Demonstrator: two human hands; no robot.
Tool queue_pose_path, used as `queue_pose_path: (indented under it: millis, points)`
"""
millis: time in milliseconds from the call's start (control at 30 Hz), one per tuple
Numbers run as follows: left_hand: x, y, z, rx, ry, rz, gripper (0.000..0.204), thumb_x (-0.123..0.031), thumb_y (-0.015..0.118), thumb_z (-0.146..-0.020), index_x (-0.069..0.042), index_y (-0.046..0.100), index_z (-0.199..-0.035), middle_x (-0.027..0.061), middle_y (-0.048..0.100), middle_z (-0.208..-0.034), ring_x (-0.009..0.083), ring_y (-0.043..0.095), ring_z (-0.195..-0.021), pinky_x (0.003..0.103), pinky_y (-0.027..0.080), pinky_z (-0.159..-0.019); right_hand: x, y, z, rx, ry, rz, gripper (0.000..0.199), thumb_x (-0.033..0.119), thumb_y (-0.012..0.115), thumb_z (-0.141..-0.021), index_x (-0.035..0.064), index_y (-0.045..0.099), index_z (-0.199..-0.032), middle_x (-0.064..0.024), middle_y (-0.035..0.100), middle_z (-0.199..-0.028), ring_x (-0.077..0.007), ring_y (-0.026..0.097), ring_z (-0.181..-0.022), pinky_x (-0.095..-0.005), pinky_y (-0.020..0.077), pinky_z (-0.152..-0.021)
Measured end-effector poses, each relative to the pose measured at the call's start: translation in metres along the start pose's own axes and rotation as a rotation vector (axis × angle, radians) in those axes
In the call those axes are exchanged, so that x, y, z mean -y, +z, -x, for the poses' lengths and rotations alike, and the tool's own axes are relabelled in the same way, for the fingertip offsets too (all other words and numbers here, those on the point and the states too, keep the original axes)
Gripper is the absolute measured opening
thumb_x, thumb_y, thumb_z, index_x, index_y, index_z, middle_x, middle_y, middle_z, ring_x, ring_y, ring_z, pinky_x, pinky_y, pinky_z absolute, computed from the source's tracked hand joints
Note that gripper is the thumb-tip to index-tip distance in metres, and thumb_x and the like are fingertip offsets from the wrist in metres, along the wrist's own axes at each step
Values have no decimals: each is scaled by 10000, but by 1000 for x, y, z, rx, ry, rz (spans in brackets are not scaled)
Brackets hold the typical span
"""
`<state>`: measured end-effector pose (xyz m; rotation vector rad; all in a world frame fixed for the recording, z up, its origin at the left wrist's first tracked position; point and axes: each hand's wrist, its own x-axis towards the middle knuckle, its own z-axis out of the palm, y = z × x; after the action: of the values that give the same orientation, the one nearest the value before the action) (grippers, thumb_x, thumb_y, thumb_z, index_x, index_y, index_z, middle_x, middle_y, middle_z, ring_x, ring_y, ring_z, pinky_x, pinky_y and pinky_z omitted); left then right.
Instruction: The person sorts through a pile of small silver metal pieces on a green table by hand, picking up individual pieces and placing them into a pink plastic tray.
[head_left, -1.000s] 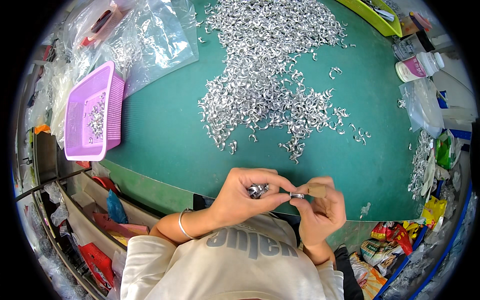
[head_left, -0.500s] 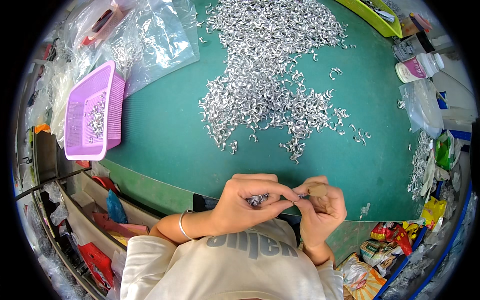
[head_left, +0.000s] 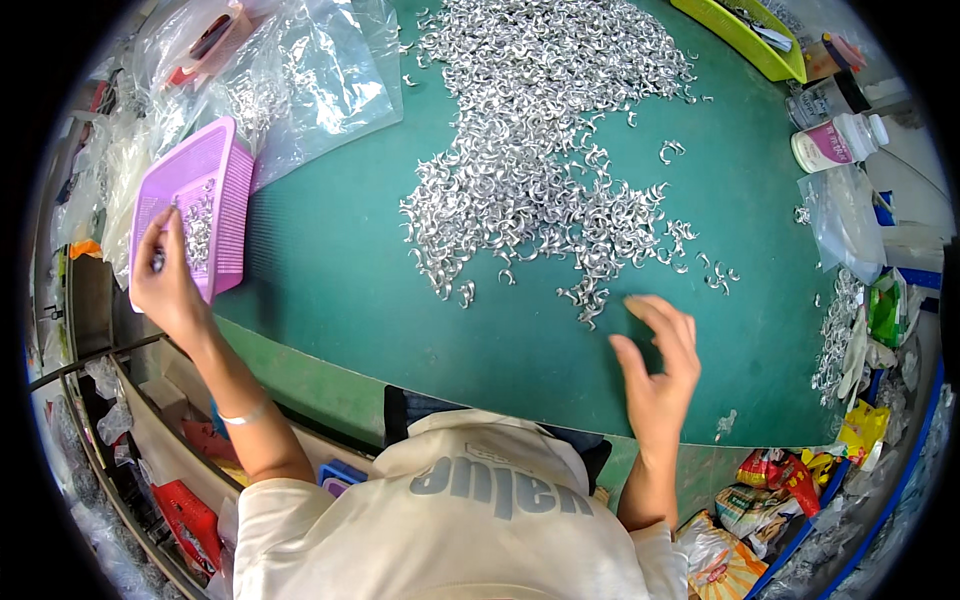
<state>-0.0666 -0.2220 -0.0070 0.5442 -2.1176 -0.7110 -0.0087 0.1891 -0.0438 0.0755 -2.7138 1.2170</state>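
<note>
My left hand is at the near side of a pink plastic basket, its thumb and fingers pinched over the rim. Small curved silver metal pieces show between its fingers. More of these pieces lie inside the basket. My right hand hovers over the green table with thumb and fingers apart and nothing visible between them. A brownish cover sits on one of its fingertips. Just beyond it is the front edge of a large heap of curved silver metal pieces.
Clear plastic bags lie at the back left. A yellow-green tray stands at the far right, with a white bottle below it. Loose pieces lie along the right edge. Colourful packets are at the lower right.
My hands were together at the table's front edge and have parted. The left, with metal pieces in it, moved left to the basket; the right moved forward toward the heap and opened.
</note>
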Motion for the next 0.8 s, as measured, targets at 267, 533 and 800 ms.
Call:
queue_pose_path:
  millis: [267,533,800]
  points:
    - [-36,12,54,217,-148,173,169,-137,639,-792,-18,668,-909,-50,492,-631,6,364,-503,156,251,-442,-7,30,-2,-3,-35,52,227,-23,639,-706,-7,576,-924,-126,556,-886,-237,530,-740,-312,436,-669]
    - [-125,38,160,1330,-455,724,132,-53,598,-798,3,648,-906,-13,587,-692,32,475,-623,178,394,-561,-15,18,9,-172,387,-569,153,-96,575,-767,-55,577,-914,-47,605,-839,-59,505,-687,-190,421,-607]
    - [-143,51,184,1394,-431,732,104,-21,607,-779,6,648,-871,-41,476,-611,22,401,-578,182,348,-516,-19,17,9,-270,285,-425,177,-100,593,-732,-25,595,-893,-82,612,-838,-113,532,-673,-222,434,-606]
